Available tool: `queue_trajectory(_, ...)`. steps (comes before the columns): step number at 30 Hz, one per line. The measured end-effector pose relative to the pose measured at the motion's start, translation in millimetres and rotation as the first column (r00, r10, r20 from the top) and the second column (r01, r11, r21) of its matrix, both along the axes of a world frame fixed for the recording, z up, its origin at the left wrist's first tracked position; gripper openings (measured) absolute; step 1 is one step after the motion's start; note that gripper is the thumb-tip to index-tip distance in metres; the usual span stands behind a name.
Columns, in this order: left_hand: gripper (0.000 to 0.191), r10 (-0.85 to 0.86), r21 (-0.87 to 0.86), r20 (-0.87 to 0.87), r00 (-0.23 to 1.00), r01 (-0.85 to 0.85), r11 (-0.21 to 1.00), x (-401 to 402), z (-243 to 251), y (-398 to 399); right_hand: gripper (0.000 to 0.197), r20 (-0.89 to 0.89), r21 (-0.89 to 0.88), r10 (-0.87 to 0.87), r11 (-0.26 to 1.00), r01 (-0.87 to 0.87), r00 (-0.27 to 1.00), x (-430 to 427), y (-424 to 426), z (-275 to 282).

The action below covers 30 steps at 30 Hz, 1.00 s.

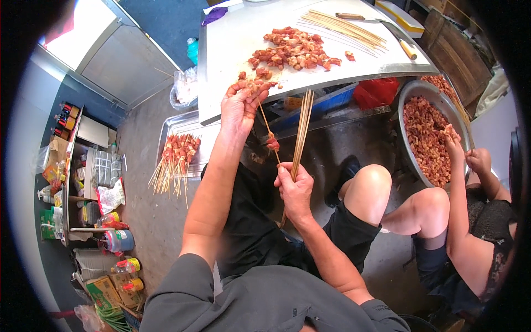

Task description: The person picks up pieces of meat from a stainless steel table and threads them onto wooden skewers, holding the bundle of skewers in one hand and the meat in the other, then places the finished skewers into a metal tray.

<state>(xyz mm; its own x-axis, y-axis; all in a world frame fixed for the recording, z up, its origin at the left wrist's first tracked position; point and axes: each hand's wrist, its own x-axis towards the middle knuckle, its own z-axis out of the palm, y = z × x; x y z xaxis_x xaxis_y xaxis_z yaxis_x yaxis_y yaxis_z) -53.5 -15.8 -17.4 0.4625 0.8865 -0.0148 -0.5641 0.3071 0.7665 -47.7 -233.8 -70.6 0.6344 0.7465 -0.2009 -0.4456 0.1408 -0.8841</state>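
Observation:
My left hand [242,106] is at the table's near edge, its fingers curled around the upper end of a thin wooden skewer [262,112]. Whether it also pinches a bit of meat there is hard to tell. One piece of raw meat [272,142] is threaded lower on that skewer. In my right hand [295,189] are the skewer's lower end, between thumb and finger, and a bundle of bare skewers [303,128] standing nearly upright. Just beyond my left hand, a pile of raw meat chunks [296,47] lies on the white tabletop [232,37].
Loaded meat skewers [178,153] lie on a metal tray [166,126] at left. More bare skewers [344,29] and a yellow-handled knife [407,49] lie on the table. At right, another person's hand [451,137] is over a large metal basin [401,124] of meat. Cluttered shelves [68,199] line the left wall.

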Motion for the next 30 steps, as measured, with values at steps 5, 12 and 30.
queue_trajectory(5,0.02,-0.092,0.036,0.01,0.996,0.092,0.995,0.4,9.0,-8.3,0.009,-0.009,0.003,-0.017,1.0,0.017,1.0,2.2,0.2,1.7)
queue_trajectory(12,0.015,-0.062,0.13,-0.102,0.993,0.075,0.989,2.4,10.0,-8.6,0.009,0.0,-0.012,-0.003,1.0,0.003,1.0,2.8,0.8,1.3)
queue_trajectory(30,0.011,-0.058,0.13,-0.151,0.987,0.078,0.988,-2.3,11.2,2.6,0.008,0.025,0.004,-0.002,1.0,0.002,1.0,0.5,0.8,-1.7)
